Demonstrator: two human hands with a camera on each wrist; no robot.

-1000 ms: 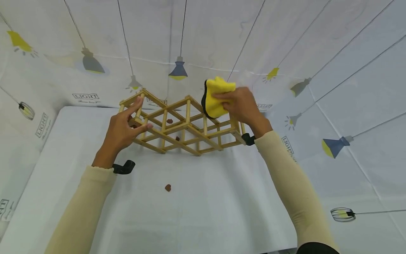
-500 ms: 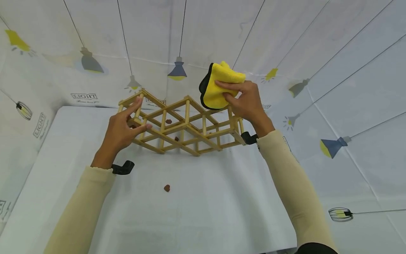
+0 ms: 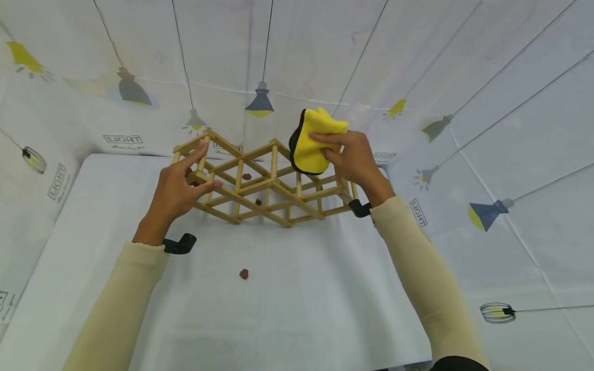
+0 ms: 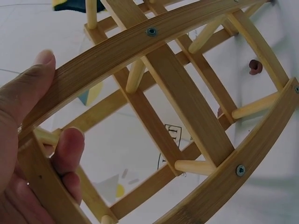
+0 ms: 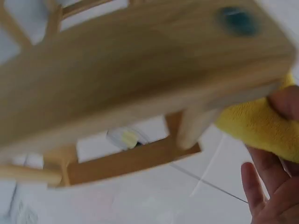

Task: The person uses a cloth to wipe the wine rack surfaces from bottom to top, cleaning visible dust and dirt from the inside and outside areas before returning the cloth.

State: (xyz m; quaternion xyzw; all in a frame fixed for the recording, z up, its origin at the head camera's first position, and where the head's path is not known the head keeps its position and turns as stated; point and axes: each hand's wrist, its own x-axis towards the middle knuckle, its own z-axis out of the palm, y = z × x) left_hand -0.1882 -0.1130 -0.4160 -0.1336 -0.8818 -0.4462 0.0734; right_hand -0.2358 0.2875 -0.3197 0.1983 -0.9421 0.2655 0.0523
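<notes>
A light wooden lattice wine rack (image 3: 274,182), its slats joined by round dowels, is tilted above the white table in the head view. My left hand (image 3: 174,190) grips its left end. In the left wrist view, thumb and fingertips (image 4: 70,149) wrap a curved slat of the rack (image 4: 187,102) with metal rivets. My right hand (image 3: 357,157) pinches a folded yellow cloth (image 3: 317,141) with black edging, overlapping the rack's upper right part. The right wrist view has the rack's slat (image 5: 117,70) close up, with the cloth (image 5: 252,126) just beyond its end.
Small brown lumps lie on the white table (image 3: 278,314): one lump (image 3: 244,274) in front of the rack, others seen through its openings, such as a lump (image 3: 258,202) beneath. A white wall sheet (image 3: 306,46) printed with lamps stands close behind and to the right.
The right hand lifted the cloth up and to the right, then brought it back down and left over the rack. The left hand and the rack have stayed nearly still.
</notes>
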